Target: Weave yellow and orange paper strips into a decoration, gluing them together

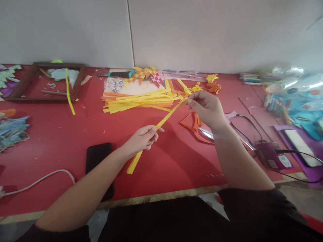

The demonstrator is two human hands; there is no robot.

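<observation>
A yellow paper strip (167,116) stretches slantwise between my two hands above the red table. My left hand (145,139) is closed round its lower part, and the tail of the strip hangs out below toward the table's front edge. At the upper right end, my right hand (205,106) pinches the strip between thumb and fingers. Behind the hands lies a pile of yellow and orange paper strips (136,101). Orange strips (189,124) and a partly hidden pair of scissors (206,133) rest under my right hand.
A black phone (98,158) lies beside my left forearm. Woven paper pieces (145,74) are by the wall, with a brown wooden frame (47,100) at left. On the right are a glue gun (230,115), a purple power box (270,154) with black cables and plastic bags (305,104).
</observation>
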